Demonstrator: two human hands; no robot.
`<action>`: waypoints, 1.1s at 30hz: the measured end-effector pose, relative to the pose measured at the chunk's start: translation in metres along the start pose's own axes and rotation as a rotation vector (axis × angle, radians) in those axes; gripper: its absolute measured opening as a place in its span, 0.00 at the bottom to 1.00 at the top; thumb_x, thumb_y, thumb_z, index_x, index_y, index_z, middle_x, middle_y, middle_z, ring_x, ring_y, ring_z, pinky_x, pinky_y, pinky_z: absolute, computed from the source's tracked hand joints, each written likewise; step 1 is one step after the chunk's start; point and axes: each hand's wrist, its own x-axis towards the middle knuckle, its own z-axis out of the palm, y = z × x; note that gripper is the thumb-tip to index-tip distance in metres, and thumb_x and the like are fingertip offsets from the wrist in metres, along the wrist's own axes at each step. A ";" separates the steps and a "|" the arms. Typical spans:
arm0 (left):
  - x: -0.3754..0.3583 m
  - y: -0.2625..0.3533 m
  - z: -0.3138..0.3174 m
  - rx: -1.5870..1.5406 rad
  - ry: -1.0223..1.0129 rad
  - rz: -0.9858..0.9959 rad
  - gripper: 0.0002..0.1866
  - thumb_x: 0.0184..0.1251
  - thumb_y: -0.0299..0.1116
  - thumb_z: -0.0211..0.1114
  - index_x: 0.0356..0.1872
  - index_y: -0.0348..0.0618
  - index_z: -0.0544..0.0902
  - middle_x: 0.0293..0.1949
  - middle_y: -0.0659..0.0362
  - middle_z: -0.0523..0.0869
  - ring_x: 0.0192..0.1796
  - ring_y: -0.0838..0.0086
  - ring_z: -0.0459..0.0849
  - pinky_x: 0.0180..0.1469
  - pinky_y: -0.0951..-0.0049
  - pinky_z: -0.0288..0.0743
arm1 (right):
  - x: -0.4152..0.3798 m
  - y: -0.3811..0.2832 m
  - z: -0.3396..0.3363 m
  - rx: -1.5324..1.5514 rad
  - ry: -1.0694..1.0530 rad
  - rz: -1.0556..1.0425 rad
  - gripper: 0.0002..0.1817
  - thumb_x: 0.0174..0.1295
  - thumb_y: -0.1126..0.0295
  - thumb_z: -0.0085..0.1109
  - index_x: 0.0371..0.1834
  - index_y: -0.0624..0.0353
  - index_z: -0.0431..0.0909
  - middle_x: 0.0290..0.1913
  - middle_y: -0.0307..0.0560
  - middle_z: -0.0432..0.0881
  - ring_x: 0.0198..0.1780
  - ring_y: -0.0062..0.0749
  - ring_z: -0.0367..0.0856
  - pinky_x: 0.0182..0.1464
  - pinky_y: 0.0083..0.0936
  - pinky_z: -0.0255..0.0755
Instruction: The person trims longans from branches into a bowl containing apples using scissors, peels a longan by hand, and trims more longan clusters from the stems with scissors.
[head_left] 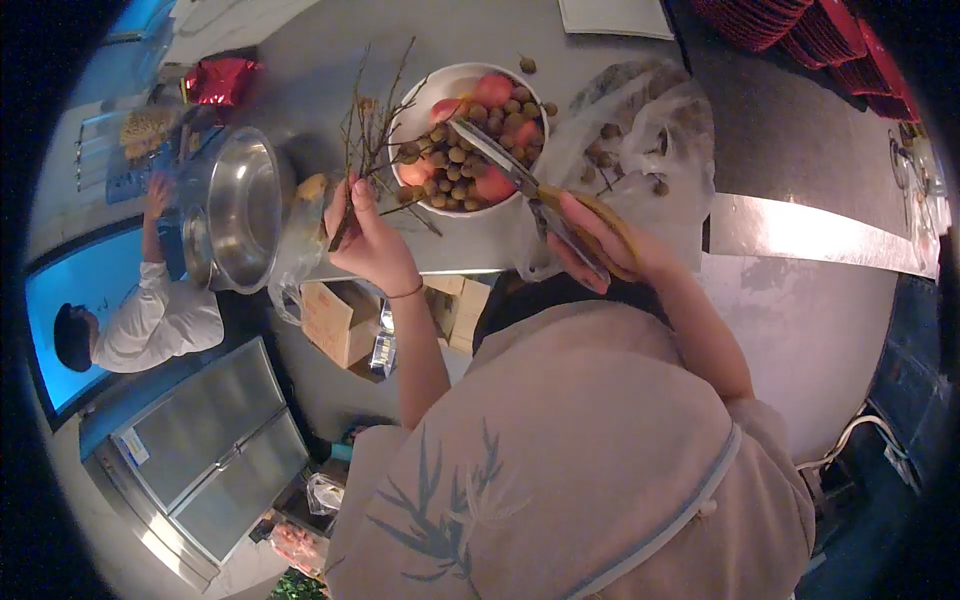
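Note:
My left hand (372, 245) is closed around a bunch of bare longan twigs (365, 150), whose thin stems rise beside the left rim of a white bowl (425, 92). In the bowl lie many round brown longans (457, 156) and several reddish fruits (494, 90). My right hand (632, 245) grips a pair of scissors (520, 180) by the yellow handle. The blades reach over the bowl and look parted, with their tips above the longans. To the right of the bowl, a clear plastic bag (640, 125) holds more longans on their stems.
A steel basin (246, 210) stands left of my left hand, near a red packet (222, 82). One longan (526, 64) lies behind the bowl. Cardboard boxes (340, 322) are below the counter edge. Another person (160, 322) is at the far left. Red stacked items (830, 45) hang upper right.

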 end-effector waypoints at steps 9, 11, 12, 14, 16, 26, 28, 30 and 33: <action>-0.006 0.009 -0.007 0.132 -0.112 0.163 0.08 0.58 0.24 0.61 0.37 0.30 0.81 0.33 0.55 0.80 0.36 0.73 0.77 0.39 0.77 0.71 | -0.018 -0.022 -0.001 -0.274 -0.229 -0.064 0.29 0.63 0.39 0.33 0.26 0.57 0.67 0.14 0.36 0.65 0.14 0.21 0.67 0.16 0.20 0.62; -0.006 0.011 -0.009 0.155 -0.129 0.192 0.08 0.58 0.24 0.62 0.37 0.32 0.81 0.33 0.55 0.80 0.35 0.74 0.77 0.39 0.77 0.70 | -0.018 -0.020 0.001 -0.260 -0.237 -0.073 0.32 0.63 0.38 0.30 0.22 0.56 0.65 0.12 0.35 0.63 0.13 0.18 0.64 0.16 0.17 0.59; -0.006 0.011 -0.009 0.167 -0.136 0.207 0.08 0.57 0.24 0.62 0.37 0.32 0.82 0.33 0.56 0.80 0.34 0.74 0.77 0.38 0.77 0.70 | -0.018 -0.022 0.000 -0.270 -0.240 -0.091 0.31 0.62 0.38 0.30 0.22 0.56 0.65 0.12 0.35 0.63 0.13 0.18 0.64 0.16 0.16 0.59; -0.006 0.009 -0.011 0.163 -0.139 0.209 0.08 0.56 0.25 0.63 0.36 0.34 0.82 0.33 0.56 0.80 0.33 0.74 0.77 0.38 0.77 0.70 | -0.022 -0.028 -0.003 -0.292 -0.245 -0.127 0.31 0.62 0.38 0.31 0.22 0.57 0.65 0.12 0.36 0.63 0.13 0.18 0.64 0.15 0.16 0.59; -0.006 0.006 -0.014 0.166 -0.155 0.231 0.08 0.55 0.25 0.64 0.36 0.34 0.83 0.32 0.57 0.80 0.33 0.74 0.77 0.38 0.77 0.70 | -0.025 -0.031 -0.002 -0.311 -0.202 0.002 0.31 0.62 0.37 0.31 0.23 0.57 0.65 0.13 0.36 0.63 0.13 0.18 0.65 0.15 0.16 0.59; -0.001 0.013 -0.016 0.220 -0.334 0.382 0.10 0.49 0.22 0.67 0.35 0.34 0.83 0.34 0.53 0.84 0.36 0.70 0.81 0.42 0.75 0.73 | -0.029 -0.048 -0.012 -0.483 -0.135 0.108 0.32 0.59 0.35 0.35 0.22 0.56 0.67 0.12 0.34 0.64 0.12 0.19 0.66 0.15 0.15 0.62; 0.000 0.014 -0.017 0.223 -0.359 0.399 0.10 0.48 0.22 0.67 0.35 0.34 0.83 0.35 0.53 0.84 0.37 0.70 0.81 0.43 0.74 0.74 | -0.028 -0.057 -0.013 -0.592 -0.130 0.252 0.32 0.59 0.35 0.35 0.20 0.56 0.67 0.12 0.35 0.65 0.12 0.19 0.67 0.14 0.16 0.63; 0.001 0.013 -0.017 0.204 -0.373 0.405 0.11 0.47 0.21 0.67 0.35 0.35 0.83 0.35 0.53 0.84 0.39 0.69 0.82 0.44 0.74 0.74 | -0.028 -0.064 -0.016 -0.619 -0.157 0.304 0.33 0.59 0.35 0.35 0.19 0.56 0.67 0.12 0.35 0.65 0.12 0.20 0.68 0.14 0.16 0.63; 0.001 0.014 -0.018 0.231 -0.393 0.399 0.11 0.45 0.21 0.68 0.35 0.36 0.84 0.36 0.53 0.84 0.39 0.69 0.82 0.44 0.74 0.74 | -0.029 -0.065 -0.023 -0.542 -0.216 0.272 0.33 0.59 0.35 0.36 0.19 0.57 0.67 0.11 0.36 0.66 0.11 0.21 0.68 0.13 0.17 0.63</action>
